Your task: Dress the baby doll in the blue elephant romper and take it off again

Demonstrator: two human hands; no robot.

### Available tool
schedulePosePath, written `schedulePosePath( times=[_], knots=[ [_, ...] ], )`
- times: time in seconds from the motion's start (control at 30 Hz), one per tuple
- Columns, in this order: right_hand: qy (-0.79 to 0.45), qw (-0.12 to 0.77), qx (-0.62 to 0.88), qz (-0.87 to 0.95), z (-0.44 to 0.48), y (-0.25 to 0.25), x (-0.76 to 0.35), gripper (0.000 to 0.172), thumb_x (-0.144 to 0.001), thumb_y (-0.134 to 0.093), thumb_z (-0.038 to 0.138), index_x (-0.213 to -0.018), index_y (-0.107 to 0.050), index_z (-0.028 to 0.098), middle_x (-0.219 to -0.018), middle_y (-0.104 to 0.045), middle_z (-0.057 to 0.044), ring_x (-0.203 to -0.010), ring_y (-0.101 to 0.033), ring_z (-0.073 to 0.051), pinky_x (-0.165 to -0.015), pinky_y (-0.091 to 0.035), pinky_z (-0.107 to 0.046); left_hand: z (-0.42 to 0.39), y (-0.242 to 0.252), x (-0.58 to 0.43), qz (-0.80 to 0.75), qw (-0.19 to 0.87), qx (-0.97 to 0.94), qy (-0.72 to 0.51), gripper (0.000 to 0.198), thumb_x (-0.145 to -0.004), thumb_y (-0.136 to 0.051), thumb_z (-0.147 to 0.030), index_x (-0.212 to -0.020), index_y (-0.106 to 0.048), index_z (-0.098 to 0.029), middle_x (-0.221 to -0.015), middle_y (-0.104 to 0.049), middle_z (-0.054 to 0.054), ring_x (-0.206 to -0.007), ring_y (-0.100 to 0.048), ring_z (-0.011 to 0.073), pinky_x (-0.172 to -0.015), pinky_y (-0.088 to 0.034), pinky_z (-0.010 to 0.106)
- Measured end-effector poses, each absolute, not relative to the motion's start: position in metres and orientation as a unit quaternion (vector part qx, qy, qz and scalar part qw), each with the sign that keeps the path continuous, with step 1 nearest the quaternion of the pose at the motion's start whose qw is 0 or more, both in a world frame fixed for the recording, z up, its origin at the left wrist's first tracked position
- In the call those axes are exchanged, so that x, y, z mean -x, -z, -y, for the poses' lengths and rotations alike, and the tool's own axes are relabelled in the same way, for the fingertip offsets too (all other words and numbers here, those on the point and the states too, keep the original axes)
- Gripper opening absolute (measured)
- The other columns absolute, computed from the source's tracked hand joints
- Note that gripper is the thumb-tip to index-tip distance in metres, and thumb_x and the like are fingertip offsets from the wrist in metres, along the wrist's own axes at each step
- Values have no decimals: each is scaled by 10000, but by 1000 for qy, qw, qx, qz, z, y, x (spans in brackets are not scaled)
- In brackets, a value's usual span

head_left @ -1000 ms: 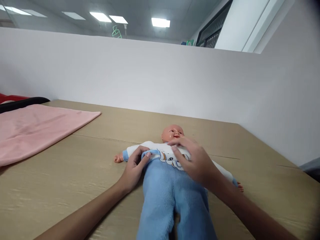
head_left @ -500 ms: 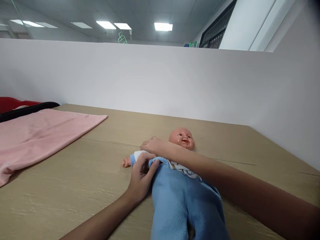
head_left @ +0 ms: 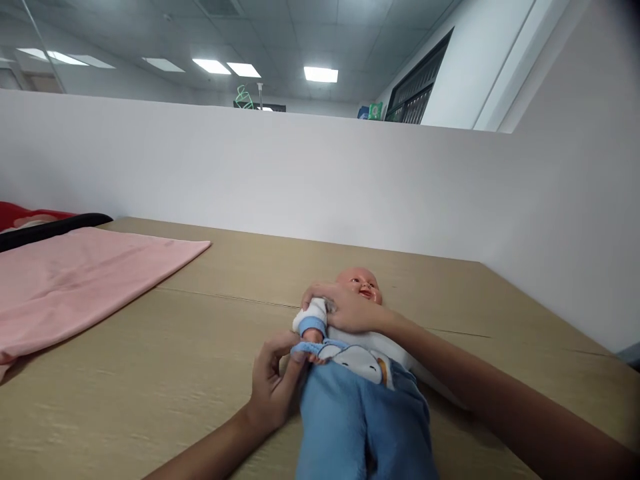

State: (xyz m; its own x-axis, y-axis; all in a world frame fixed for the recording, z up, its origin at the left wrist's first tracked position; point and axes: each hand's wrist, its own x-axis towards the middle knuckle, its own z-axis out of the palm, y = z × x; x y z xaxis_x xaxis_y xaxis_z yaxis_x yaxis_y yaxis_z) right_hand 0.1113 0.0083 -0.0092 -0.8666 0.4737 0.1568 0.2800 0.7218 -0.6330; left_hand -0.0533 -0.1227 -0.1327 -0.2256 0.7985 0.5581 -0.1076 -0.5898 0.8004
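Observation:
A baby doll [head_left: 356, 280] lies on its back, its head pointing away from me. It wears light blue pants [head_left: 363, 413] and a white top with a cartoon print [head_left: 357, 363]. My left hand [head_left: 275, 380] pinches a light blue edge of the clothing [head_left: 303, 347] at the doll's waist; whether this belongs to the top or the pants I cannot tell. With fingers curled round the upper arm, my right hand [head_left: 347, 305] grips the doll's white sleeve [head_left: 313, 312]. The doll's bent forearm points down to that blue edge, which partly covers its hand. My right forearm crosses the doll's chest.
The doll rests on a wooden table [head_left: 175, 367]. On the left lies a pink cloth [head_left: 90, 273], with a black-rimmed red object [head_left: 35, 217] behind it. A white partition [head_left: 250, 173] borders the far side and the right.
The doll's arm, stretched out to the left before, is now bent down along its body. My right hand has moved right and closed on the sleeve; my left hand has shifted slightly down with the blue edge.

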Motion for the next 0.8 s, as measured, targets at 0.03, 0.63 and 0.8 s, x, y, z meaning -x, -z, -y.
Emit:
schedulePosePath(
  times=[0.03,0.63,0.8],
  knots=[
    [-292,153,201,922,-6,8,-111,411,-759,-628,-13,-1073,-758,217,-1098,-742,-35,-1045,-685,-218,-960,-513,-342,121,129,52,-337,357,-505,-710,259,-1029,-721,-512,-1025,-701,-254,-746,-718,0,-672,-663,186,-727,-566,347],
    [-175,191,405,877,64,-3,-113,124,-1054,-624,253,-1080,-724,183,-1106,-790,-98,-1017,-719,-247,-891,-474,-354,87,118,61,-375,518,-343,-688,415,-877,-859,-585,-1002,-680,-232,-913,-710,-25,-822,-644,146,-774,-523,248],
    [-194,241,456,834,55,20,-114,72,-1060,-543,227,-1002,-583,211,-973,-760,-70,-893,-680,-226,-783,-433,-324,80,117,70,-392,521,-403,-642,476,-821,-901,-611,-981,-749,-189,-992,-775,35,-925,-686,175,-852,-540,266]
  ],
)
